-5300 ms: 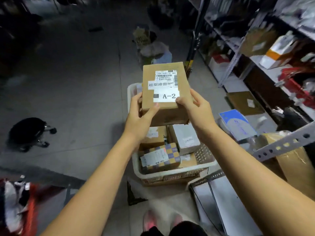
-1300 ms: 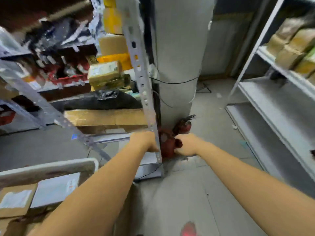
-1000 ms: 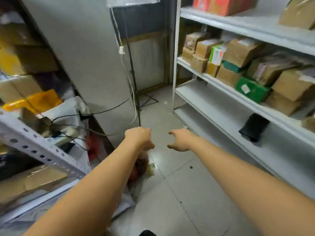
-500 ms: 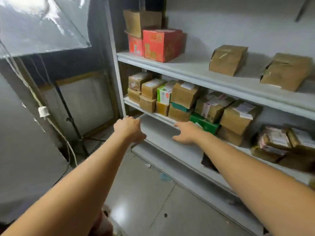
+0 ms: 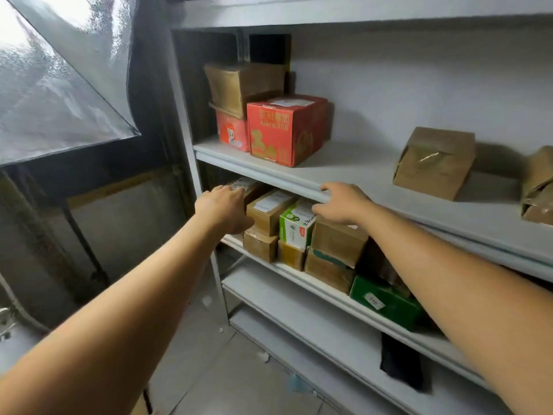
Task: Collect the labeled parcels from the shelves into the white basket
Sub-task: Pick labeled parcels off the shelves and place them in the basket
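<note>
Parcels [image 5: 270, 209] | brown cardboard (white labels) | both hands' fingers loosely open, empty

The shelves [image 5: 344, 172] are pale grey. Upper left stands a red box [image 5: 284, 130] with gold print, beside plain brown cartons [image 5: 242, 85]. Below, brown parcels [image 5: 267, 211] carry white labels; one box [image 5: 296, 226] is green and white, one dark green box [image 5: 386, 304] sits right.

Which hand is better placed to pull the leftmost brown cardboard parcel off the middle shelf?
Left. The left hand already reaches that leftmost brown cardboard parcel; the right hand is farther right, at the upper shelf's edge.
</note>
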